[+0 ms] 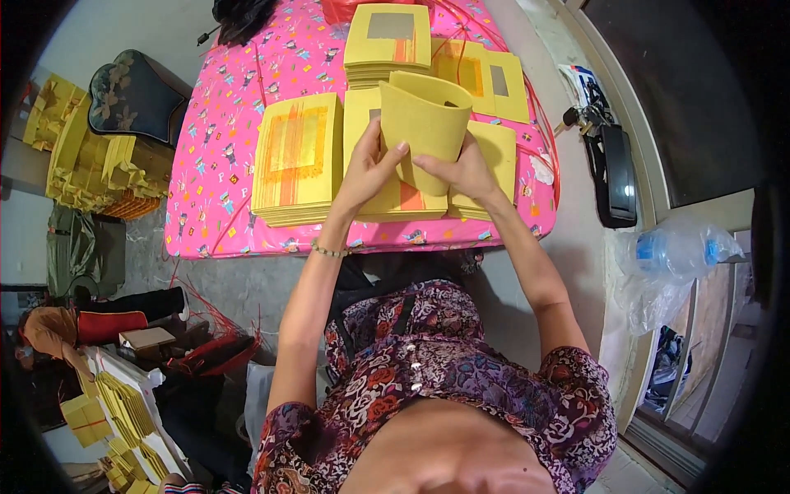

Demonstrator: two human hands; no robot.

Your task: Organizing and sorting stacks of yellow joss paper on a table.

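- Far left, another person [51,329] in brown leans near a white board [152,383] bearing small yellow bundles [127,407].
- Above them, larger yellow bundles [82,169] are heaped beside and under a dark, flowered chair back [138,92].
- Red string [216,317] lies tangled on the grey floor.
- Next comes my table, its pink cloth [210,177] patterned with little figures.
- On it, the left stack [296,156] shows a gold panel with orange streaks.
- My left hand [370,169], a beaded bracelet [329,250] at its wrist, grips the left edge of the curled paper [426,123], thumb on the near face.
- That paper is raised in front of me, over the middle stack [415,200], bowed open at the top; I cannot tell how many sheets it is.
- Beyond it stands the far stack [387,45].
- My right hand [465,171] grips the paper's lower right side, thumb also across the near face, other fingers behind.
- The right stack [500,156] sits just beside that hand.
- Off the table, keys [588,119] lie by a black case [615,177]; nearer, a clear bag [671,259].
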